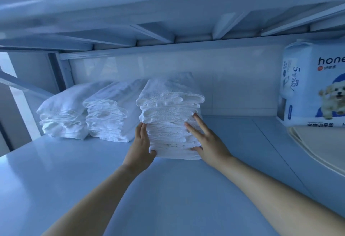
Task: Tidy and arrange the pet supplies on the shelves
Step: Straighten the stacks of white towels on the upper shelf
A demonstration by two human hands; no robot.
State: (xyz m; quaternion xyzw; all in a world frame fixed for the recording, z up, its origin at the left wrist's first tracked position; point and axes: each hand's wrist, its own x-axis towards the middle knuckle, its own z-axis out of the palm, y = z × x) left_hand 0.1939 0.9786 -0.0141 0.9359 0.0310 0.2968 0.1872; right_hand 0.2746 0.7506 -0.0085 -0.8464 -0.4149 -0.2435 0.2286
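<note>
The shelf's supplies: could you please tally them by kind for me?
White pad stacks: 3
Dog-picture package: 1
Beige sheet pile: 1
Total: 5

This is looking like a pet-supply storeroom: a pale metal rack shelf (pixel 186 189) is carrying stacks of white folded pads (pixel 106 116) left of a puppy-printed training-pad pack (pixel 313 86).

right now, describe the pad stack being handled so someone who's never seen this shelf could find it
On the white shelf, three stacks of folded white pads sit in a row. It is the rightmost stack, nearest the dog-printed package; only it has the left hand and right hand against it.
</note>
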